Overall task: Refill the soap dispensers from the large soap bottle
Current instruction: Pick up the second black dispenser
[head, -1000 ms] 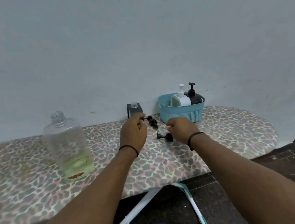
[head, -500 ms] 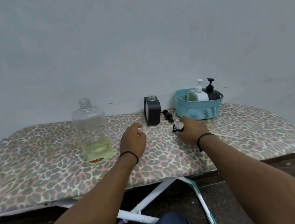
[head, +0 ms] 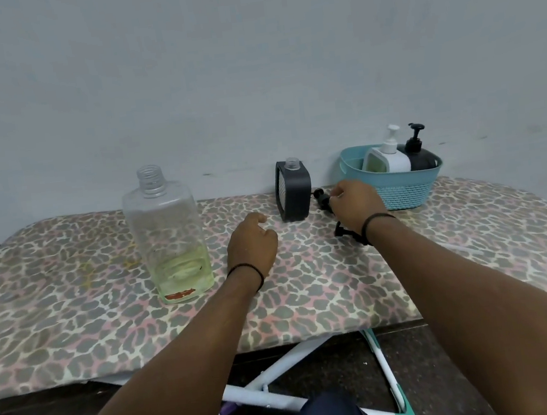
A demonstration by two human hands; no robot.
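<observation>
Clearly the right hand (head: 355, 203), fingers curled on a black pump (head: 321, 199), is just right of the uncapped dark dispenser (head: 293, 189), while the left hand (head: 252, 247) rests loosely curled and empty.

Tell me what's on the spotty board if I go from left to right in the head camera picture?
large soap bottle → left hand → dark dispenser with no pump on → right hand, at a black pump → blue basket with a white dispenser and a black dispenser inside.
</observation>
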